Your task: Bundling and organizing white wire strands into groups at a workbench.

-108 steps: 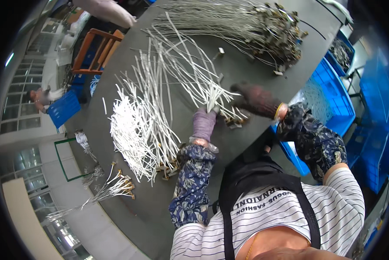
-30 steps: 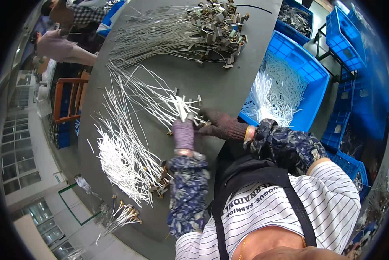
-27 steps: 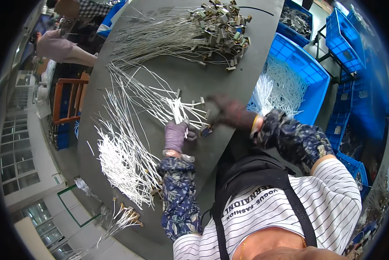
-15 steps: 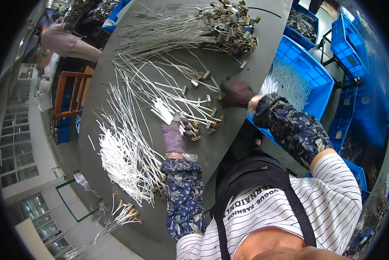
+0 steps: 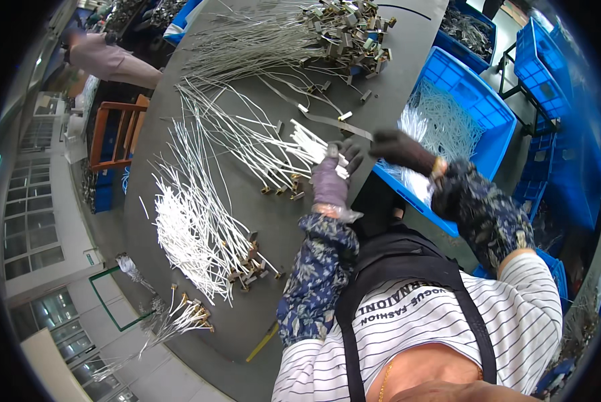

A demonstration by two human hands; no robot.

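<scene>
My left hand (image 5: 330,179), in a purple glove with grey fingertips, is closed round a bundle of short white tubes (image 5: 307,142) just above the table. White wires with brass-coloured and grey metal ends (image 5: 287,184) lie beside that bundle. To the right, at the table's edge, my right hand (image 5: 402,151) in a dark glove has its fingers together at the end of a flat grey strip (image 5: 340,123). The strip stretches back over the table to loose wires with small metal ends. Its exact grip is partly hidden by the glove.
A large pile of wires with metal blocks (image 5: 350,33) covers the far table. White tubed wires (image 5: 190,234) lie at left, and a smaller bunch (image 5: 190,313) near the front edge. A blue crate (image 5: 498,124) of clear strands stands at right. Another person (image 5: 109,60) is far left.
My left hand has moved right and farther away with the white tubes. My right hand has shifted right toward the crate, and the grey strip is now drawn out toward it.
</scene>
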